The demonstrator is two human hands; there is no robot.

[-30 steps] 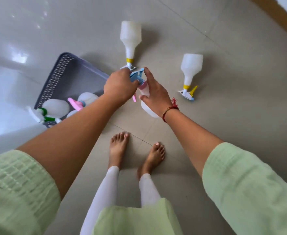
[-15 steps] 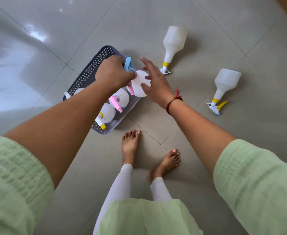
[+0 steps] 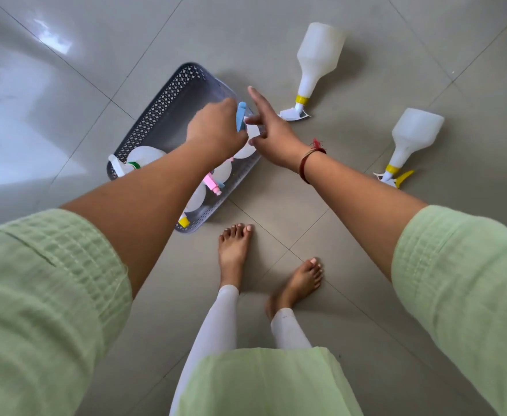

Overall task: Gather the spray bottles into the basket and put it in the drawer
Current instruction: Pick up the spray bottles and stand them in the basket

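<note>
Now your left hand (image 3: 216, 127) has carried the blue-topped spray bottle (image 3: 241, 117) from the open floor to right over the grey basket (image 3: 168, 94), and it is still closed around the bottle's neck. Your right hand (image 3: 271, 136) has let go and is spread wide, fingers apart, just beside the bottle. So this one is nearly in. Other bottles lie in the near half of the basket; the far half looks free. Two bottles wait on the floor: the far floor bottle (image 3: 315, 58) and the right floor bottle (image 3: 411, 136), both well apart from the basket's rim. Your feet (image 3: 234, 250) stand close to the basket's near corner.
</note>
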